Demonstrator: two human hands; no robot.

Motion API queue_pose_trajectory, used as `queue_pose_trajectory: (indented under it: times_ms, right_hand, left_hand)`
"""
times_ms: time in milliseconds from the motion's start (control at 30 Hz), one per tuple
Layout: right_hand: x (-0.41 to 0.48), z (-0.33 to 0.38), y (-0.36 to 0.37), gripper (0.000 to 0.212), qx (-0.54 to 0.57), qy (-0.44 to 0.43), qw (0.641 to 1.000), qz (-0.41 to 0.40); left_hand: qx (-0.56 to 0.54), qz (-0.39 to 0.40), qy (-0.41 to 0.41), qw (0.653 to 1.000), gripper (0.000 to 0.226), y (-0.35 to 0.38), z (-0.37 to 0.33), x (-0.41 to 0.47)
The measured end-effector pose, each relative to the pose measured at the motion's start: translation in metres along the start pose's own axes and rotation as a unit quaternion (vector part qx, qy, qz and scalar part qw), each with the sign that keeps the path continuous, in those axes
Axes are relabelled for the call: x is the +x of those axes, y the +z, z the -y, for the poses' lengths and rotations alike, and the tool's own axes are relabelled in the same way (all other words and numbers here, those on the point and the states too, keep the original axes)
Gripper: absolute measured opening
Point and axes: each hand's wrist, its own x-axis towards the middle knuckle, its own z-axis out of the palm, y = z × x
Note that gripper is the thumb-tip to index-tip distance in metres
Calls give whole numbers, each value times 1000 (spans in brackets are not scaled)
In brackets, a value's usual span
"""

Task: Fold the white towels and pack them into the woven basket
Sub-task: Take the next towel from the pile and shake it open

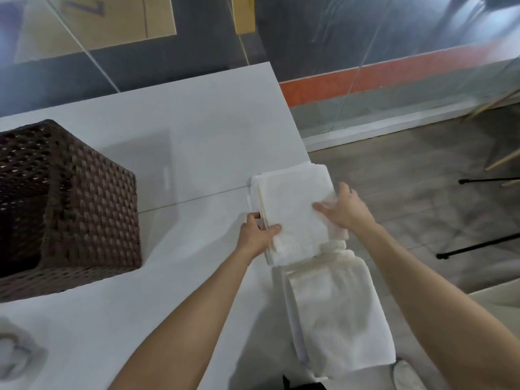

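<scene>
Soft, even indoor light falls brightly on the white table (197, 130); the woven basket (84, 209) throws a faint shadow toward mid-frame. The folded towel (292, 209) is nearly washed out. Glare streaks the glass panels (422, 38) at upper right. Edges bow; the lower left corner is smeared.

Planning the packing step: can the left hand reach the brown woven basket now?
Probably yes: only bare white table separates the left hand, gripping a folded white towel, from the brown woven basket.
</scene>
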Motion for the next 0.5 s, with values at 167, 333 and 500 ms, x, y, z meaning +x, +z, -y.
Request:
queue_pose_trajectory:
  times_ms: [167, 333, 500]
  right_hand:
    - [-58, 56, 4, 61, -231, -270, 925, -138]
    - [-109, 130, 58, 45, -305, -390, 869, -23]
    - [-155, 186, 140, 55, -289, -438, 849, 54]
  left_hand:
    - [179, 16, 60, 982, 61, -43, 18, -36]
    - [385, -73, 112, 913, 43, -125, 87, -97]
    - [375, -160, 52, 912, 41, -203, 183, -163]
